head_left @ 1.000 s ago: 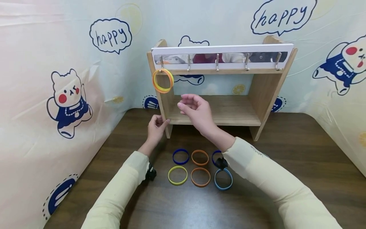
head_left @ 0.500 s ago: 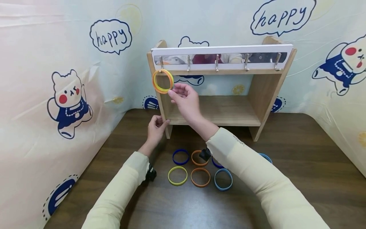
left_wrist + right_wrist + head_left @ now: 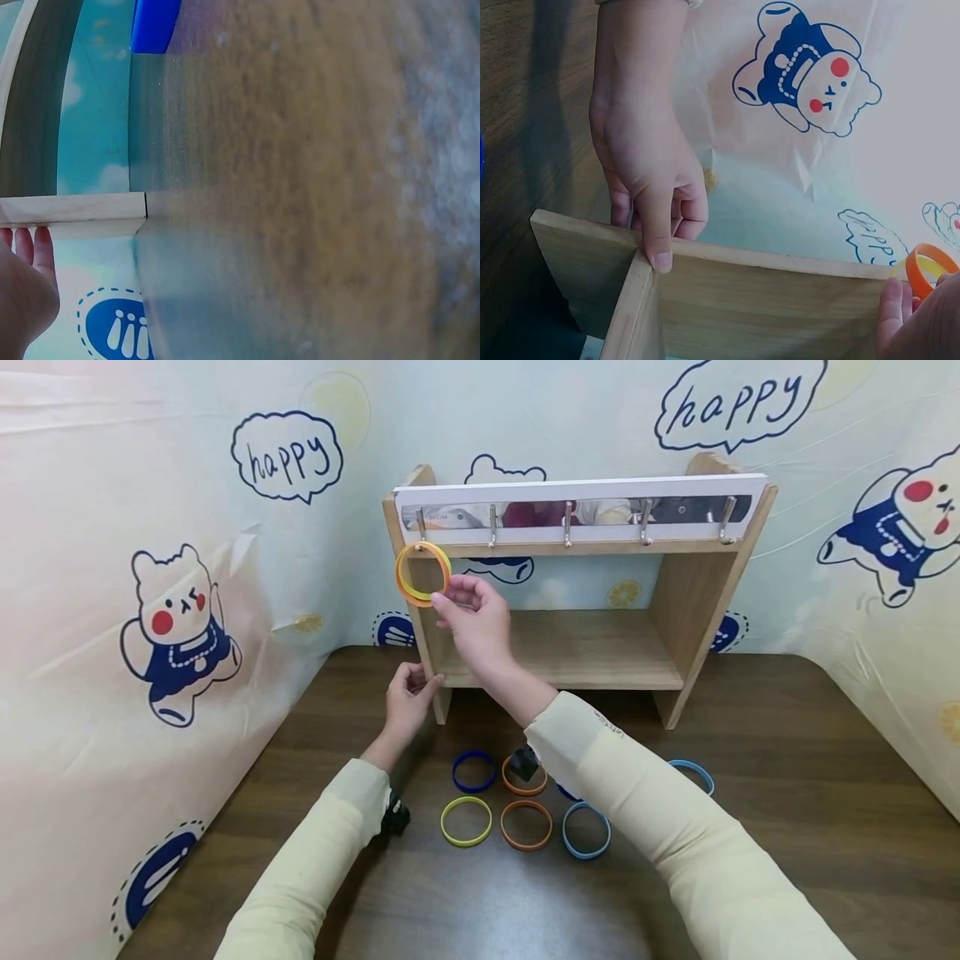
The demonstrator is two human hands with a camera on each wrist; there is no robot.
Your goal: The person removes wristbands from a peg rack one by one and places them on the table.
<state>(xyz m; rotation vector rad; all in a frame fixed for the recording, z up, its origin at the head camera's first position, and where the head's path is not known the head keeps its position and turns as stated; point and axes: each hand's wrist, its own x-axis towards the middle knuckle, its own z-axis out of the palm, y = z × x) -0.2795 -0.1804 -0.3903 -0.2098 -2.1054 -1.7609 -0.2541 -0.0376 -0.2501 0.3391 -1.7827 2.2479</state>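
Observation:
An orange wristband [image 3: 398, 578] and a yellow one hang together from the leftmost metal hook [image 3: 421, 522] of the hook strip. My right hand [image 3: 483, 627] pinches them at their lower right edge, thumb in front and fingers behind. In the right wrist view the orange wristband [image 3: 915, 271] stands close to those fingers. Lower down, my left hand [image 3: 408, 703] grips the left side panel of the wooden shelf [image 3: 600, 672], its thumb on the panel's front edge. From the left wrist, its fingertips [image 3: 43, 244] touch the wood.
On the table lie more wristbands: a dark blue one [image 3: 474, 772], a yellow-green one [image 3: 443, 821], an orange one [image 3: 526, 848] and a light blue one [image 3: 587, 856]. My right sleeve [image 3: 660, 827] partly covers others, including a light blue wristband [image 3: 701, 770]. Several hooks line the strip [image 3: 525, 537].
My right hand has moved left and slightly up to the hanging wristbands and taken hold of them. The two bands have turned a little. My left hand stays on the shelf.

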